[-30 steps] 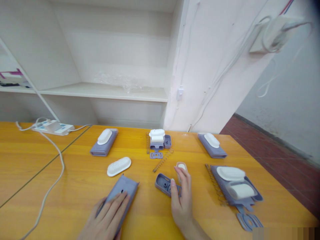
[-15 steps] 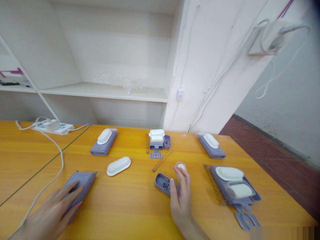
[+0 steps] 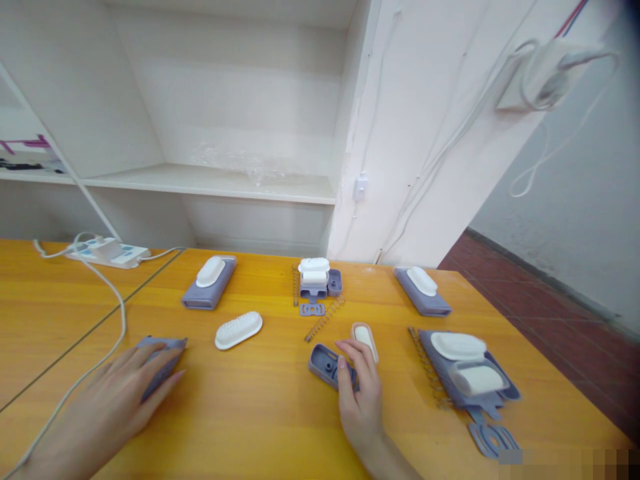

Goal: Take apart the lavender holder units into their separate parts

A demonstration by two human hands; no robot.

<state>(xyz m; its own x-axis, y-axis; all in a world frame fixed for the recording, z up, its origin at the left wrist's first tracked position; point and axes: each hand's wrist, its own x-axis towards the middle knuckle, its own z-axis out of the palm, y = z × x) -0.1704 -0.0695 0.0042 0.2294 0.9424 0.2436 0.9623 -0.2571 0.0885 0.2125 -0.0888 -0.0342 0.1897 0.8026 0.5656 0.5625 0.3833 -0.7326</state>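
Observation:
On the left, my left hand lies over a flat grey-purple housing, its fingers across the top and its thumb along the right side. Much of the housing is hidden beneath it. My right hand has its thumb and bent fingers at the right end of a small grey-purple tray, which has a round post inside. Just beyond those fingertips lies a clear oval case with a white insert. Between the hands, a white oval brush head rests nubs up. A coil spring lies behind the tray.
Housings with white tops stand at back left and back right. Grouped parts sit at back centre and at right, with a spring beside each. A white cable runs from the power strip past my left arm.
My left hand has slid forward over its housing, covering more of it. My right fingers have drawn back from the clear case and bent down at the tray.

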